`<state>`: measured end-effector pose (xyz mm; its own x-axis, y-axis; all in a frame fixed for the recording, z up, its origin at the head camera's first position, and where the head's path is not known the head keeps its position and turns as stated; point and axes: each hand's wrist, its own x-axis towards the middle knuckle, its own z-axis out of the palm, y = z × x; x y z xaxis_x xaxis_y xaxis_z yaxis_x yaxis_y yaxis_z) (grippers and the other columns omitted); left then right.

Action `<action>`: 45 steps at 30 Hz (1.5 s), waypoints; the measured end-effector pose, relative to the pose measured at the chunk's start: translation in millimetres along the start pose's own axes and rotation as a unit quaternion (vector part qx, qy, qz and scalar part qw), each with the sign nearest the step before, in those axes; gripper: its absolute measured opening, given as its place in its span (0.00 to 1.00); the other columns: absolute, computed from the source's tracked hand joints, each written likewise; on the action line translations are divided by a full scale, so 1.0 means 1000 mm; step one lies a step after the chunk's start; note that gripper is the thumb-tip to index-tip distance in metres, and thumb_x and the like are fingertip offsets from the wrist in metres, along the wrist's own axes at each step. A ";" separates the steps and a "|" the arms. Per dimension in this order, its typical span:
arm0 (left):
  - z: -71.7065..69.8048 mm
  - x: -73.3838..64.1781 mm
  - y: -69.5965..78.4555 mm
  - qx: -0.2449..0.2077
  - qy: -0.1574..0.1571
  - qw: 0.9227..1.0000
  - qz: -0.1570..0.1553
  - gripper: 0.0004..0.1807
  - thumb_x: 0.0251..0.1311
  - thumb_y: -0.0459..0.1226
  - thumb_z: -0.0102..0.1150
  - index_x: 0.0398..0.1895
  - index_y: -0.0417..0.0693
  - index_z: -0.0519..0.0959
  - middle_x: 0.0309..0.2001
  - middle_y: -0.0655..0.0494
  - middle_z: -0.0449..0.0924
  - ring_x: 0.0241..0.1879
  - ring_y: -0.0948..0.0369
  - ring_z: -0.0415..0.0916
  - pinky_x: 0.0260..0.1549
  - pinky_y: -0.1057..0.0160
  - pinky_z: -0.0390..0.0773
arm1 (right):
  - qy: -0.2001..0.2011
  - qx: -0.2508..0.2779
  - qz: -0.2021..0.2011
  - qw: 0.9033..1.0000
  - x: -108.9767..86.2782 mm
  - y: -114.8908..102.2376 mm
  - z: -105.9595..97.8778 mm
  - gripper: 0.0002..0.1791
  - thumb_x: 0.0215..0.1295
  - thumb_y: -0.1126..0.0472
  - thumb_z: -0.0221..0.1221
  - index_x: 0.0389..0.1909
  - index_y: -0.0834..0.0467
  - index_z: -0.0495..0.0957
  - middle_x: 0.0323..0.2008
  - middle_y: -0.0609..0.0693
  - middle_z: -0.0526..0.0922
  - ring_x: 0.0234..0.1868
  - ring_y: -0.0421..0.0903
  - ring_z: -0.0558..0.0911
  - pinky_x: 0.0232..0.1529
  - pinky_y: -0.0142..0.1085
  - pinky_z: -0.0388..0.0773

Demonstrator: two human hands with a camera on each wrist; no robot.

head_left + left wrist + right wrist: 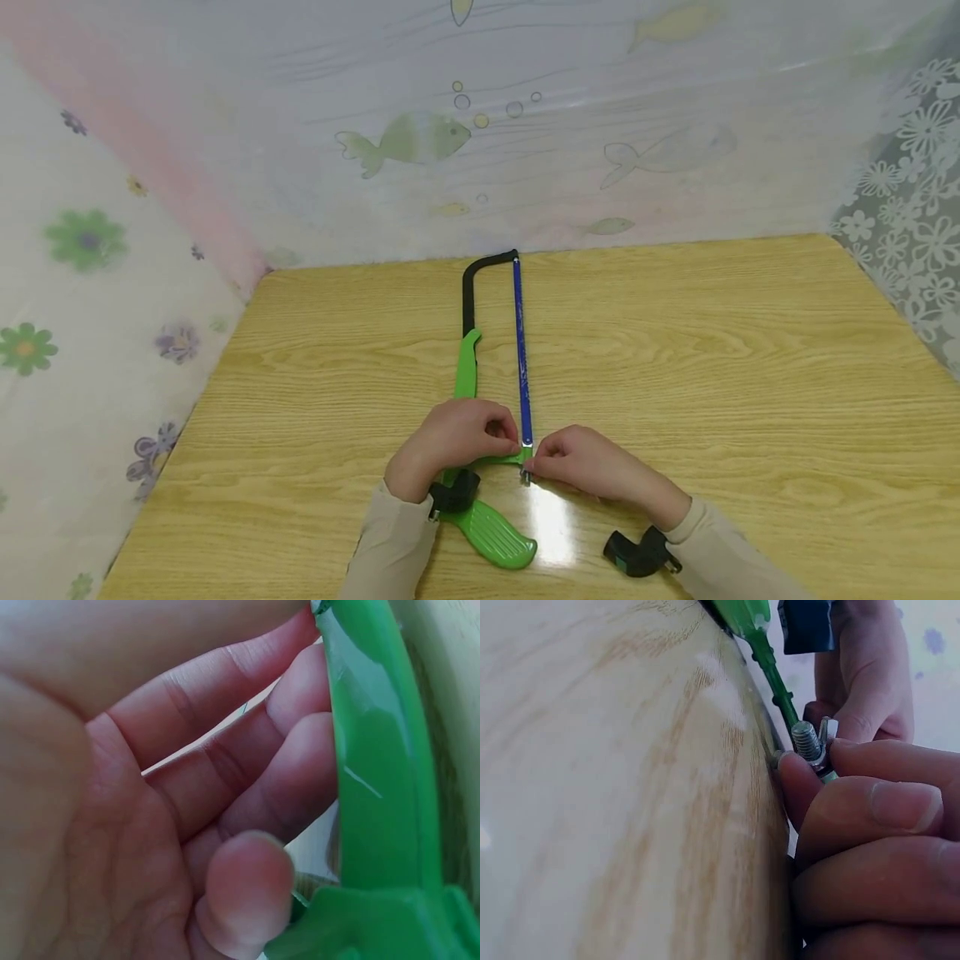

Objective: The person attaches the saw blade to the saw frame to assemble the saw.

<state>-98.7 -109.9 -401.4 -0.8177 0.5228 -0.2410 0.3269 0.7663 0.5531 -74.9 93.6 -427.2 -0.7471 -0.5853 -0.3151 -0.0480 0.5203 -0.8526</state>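
Observation:
A hacksaw (466, 367) with a green and black frame lies on the table, its blue blade (521, 350) on the right side and its ribbed green handle (498, 537) towards me. My left hand (468, 429) reaches over the frame and holds it near the blade's near end. In the left wrist view its fingertips touch the green frame (382, 765). With thumb and forefinger, my right hand (588, 462) pinches a metal wing nut (827, 733) on a threaded bolt (805, 740) at that end. The fingers partly cover the nut.
The saw rests on a wood-grain table (712, 358). A printed curtain with fish (423, 137) hangs behind the table's far edge, with flowered sheets at the left and right. Black wrist devices (637, 554) sit at both sleeves.

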 end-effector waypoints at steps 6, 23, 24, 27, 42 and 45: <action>0.001 0.001 -0.001 0.000 0.000 1.000 -0.001 0.04 0.49 0.49 0.62 0.22 0.66 0.77 0.21 0.74 0.72 0.22 0.70 0.67 0.24 0.68 0.66 | -0.023 0.020 -0.002 1.000 -0.001 0.000 -0.001 0.21 0.61 0.43 0.50 0.19 0.53 0.76 0.07 0.43 0.66 0.07 0.37 0.58 0.09 0.30 0.55; 0.000 -0.001 -0.003 -0.022 -0.003 1.000 0.002 0.04 0.49 0.49 0.61 0.22 0.66 0.77 0.20 0.73 0.73 0.21 0.70 0.68 0.24 0.68 0.67 | -0.039 0.018 -0.011 0.999 -0.001 0.001 0.000 0.20 0.60 0.42 0.51 0.18 0.52 0.74 0.07 0.43 0.67 0.06 0.38 0.59 0.08 0.32 0.55; 0.000 0.000 -0.003 -0.021 -0.004 1.000 0.002 0.04 0.49 0.49 0.61 0.22 0.66 0.77 0.20 0.73 0.73 0.21 0.70 0.68 0.24 0.68 0.67 | -0.040 0.017 -0.013 0.999 -0.001 0.001 0.000 0.19 0.60 0.43 0.51 0.19 0.52 0.74 0.07 0.43 0.67 0.06 0.38 0.59 0.08 0.32 0.56; 0.000 0.000 -0.004 -0.020 -0.003 1.000 0.003 0.04 0.49 0.49 0.62 0.22 0.66 0.77 0.20 0.73 0.73 0.21 0.70 0.68 0.24 0.68 0.67 | -0.038 0.010 -0.018 0.999 -0.001 0.001 0.000 0.16 0.60 0.45 0.52 0.22 0.50 0.76 0.07 0.43 0.67 0.07 0.37 0.60 0.09 0.31 0.57; 0.001 0.002 -0.006 -0.017 -0.004 1.000 0.007 0.04 0.49 0.50 0.61 0.23 0.67 0.77 0.21 0.74 0.73 0.22 0.71 0.68 0.24 0.68 0.67 | -0.004 0.002 -0.022 1.000 0.000 0.002 -0.001 0.15 0.56 0.43 0.56 0.24 0.50 0.74 0.10 0.41 0.64 0.11 0.36 0.60 0.13 0.30 0.57; 0.001 0.002 -0.006 -0.016 -0.003 1.000 0.009 0.04 0.49 0.50 0.61 0.23 0.66 0.77 0.21 0.74 0.73 0.22 0.71 0.68 0.24 0.68 0.67 | 0.000 0.009 -0.019 1.000 0.000 0.003 -0.001 0.16 0.55 0.42 0.57 0.24 0.50 0.74 0.10 0.41 0.62 0.09 0.36 0.58 0.11 0.30 0.55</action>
<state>-101.7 -113.1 -406.1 -0.8088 0.5385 -0.2363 0.3261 0.7451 0.5817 -75.4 95.3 -429.1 -0.7451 -0.6039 -0.2830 -0.0640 0.4872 -0.8710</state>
